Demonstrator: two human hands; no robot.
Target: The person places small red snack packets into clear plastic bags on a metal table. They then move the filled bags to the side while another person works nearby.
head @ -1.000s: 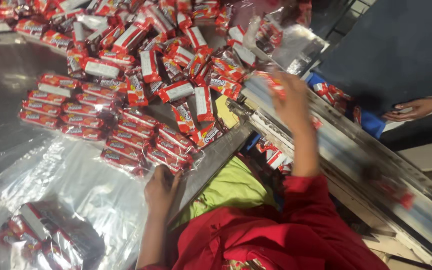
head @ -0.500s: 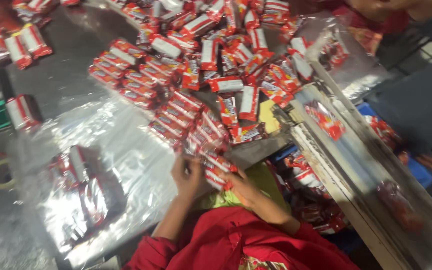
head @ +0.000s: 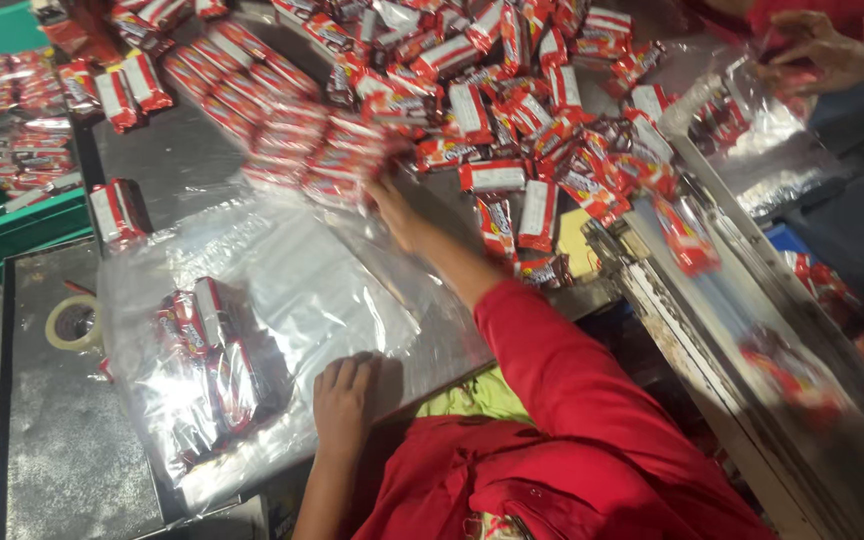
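Observation:
My left hand (head: 344, 400) lies flat on a stack of clear plastic bags (head: 292, 290) at the table's near edge, fingers slightly apart, holding nothing. My right hand (head: 392, 205), in a red sleeve, reaches forward to a blurred row of red snack packets (head: 322, 150) and touches its near end; whether it grips them I cannot tell. A heap of loose red packets (head: 512, 90) covers the table behind. One clear bag (head: 212, 360) to the left holds several packets.
A conveyor chute (head: 732, 330) with packets runs along the right. Another person's hand (head: 802, 45) holds a clear bag at top right. A green crate (head: 12, 210) with packets stands at the left, and a tape roll (head: 72, 322) lies near it.
My right hand has moved from near my lap out to the packet rows. My left hand has dropped flat onto the plastic bags. The view has shifted left.

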